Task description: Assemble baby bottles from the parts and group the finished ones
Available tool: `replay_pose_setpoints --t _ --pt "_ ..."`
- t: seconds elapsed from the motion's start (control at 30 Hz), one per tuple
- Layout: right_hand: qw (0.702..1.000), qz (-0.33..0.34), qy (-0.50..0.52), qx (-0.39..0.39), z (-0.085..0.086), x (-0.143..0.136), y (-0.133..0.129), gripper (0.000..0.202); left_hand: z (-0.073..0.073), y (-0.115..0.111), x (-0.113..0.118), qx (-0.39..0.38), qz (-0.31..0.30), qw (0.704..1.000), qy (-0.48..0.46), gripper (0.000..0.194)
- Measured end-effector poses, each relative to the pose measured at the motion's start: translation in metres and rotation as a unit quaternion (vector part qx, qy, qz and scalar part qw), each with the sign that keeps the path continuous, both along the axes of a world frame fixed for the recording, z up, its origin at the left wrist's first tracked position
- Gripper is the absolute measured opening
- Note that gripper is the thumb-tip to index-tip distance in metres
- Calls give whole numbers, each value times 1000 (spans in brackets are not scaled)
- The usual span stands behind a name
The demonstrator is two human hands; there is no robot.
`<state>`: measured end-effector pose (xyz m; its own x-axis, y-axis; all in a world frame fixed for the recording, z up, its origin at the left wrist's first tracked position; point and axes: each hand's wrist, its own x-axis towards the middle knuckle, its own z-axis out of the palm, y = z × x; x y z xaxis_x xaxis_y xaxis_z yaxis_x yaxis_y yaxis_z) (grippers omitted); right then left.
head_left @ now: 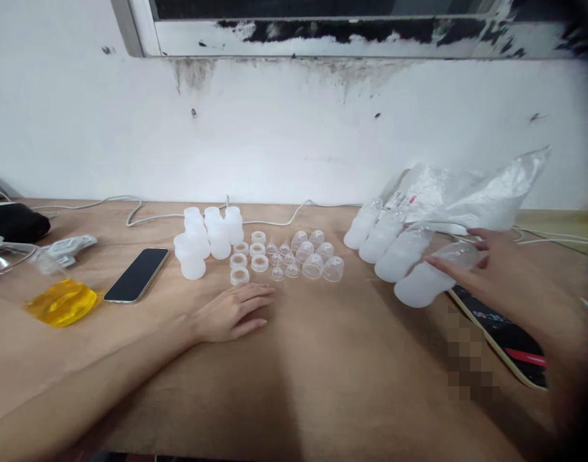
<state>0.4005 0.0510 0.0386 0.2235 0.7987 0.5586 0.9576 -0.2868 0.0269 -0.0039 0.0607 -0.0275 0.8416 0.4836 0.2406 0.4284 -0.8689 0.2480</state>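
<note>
My right hand (495, 266) has its thumb and fingers around the clear cap of a white baby bottle (423, 284), the nearest in a row of capped baby bottles (403, 255) at the right. My left hand (231, 312) lies flat on the table, fingers stretched out and holding nothing. Just beyond it are several screw rings (238, 260), clear bottle nipples (288, 258) and clear dome caps (313, 265). Behind the rings to the left, white bottle bodies without caps (192, 264) stand in a cluster.
A dark-screened phone (137, 276) and a jug of yellow liquid (63, 301) are at the left. A phone showing a timer (505, 340) lies under my right arm. A clear plastic bag (467, 196) rests by the wall, where a white cable (288, 223) runs.
</note>
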Motion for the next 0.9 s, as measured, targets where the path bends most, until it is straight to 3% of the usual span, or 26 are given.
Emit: replay_pose_setpoints --t 0.07,0.1,0.17,0.2,0.27,0.33,0.43,0.53,0.9 --pt "999 16 -30 32 8 -22 -8 65 4 0 -3 -23 -20 998 53 51" --pt "994 48 -38 87 10 -38 -12 63 6 0 -5 -34 -29 996 77 56" --pt "974 188 1 123 9 -76 -18 55 7 0 -7 -51 -44 991 114 63" --pt "957 272 21 97 5 -97 -20 51 7 0 -7 -58 -51 989 127 64" --pt "900 434 13 -33 -12 -135 -21 49 6 0 -7 -64 -55 986 142 66" --pt "847 511 -10 -147 -36 -162 -19 58 3 0 -6 -63 -51 986 145 68" --pt "806 543 12 -237 -68 -179 -14 63 1 0 -4 -64 -43 987 141 69" --pt "801 532 38 -273 -84 -179 -12 61 0 0 -4 -63 -44 989 126 69" --pt "806 511 42 -295 -83 -177 -12 65 0 0 -4 -61 -49 993 87 68"
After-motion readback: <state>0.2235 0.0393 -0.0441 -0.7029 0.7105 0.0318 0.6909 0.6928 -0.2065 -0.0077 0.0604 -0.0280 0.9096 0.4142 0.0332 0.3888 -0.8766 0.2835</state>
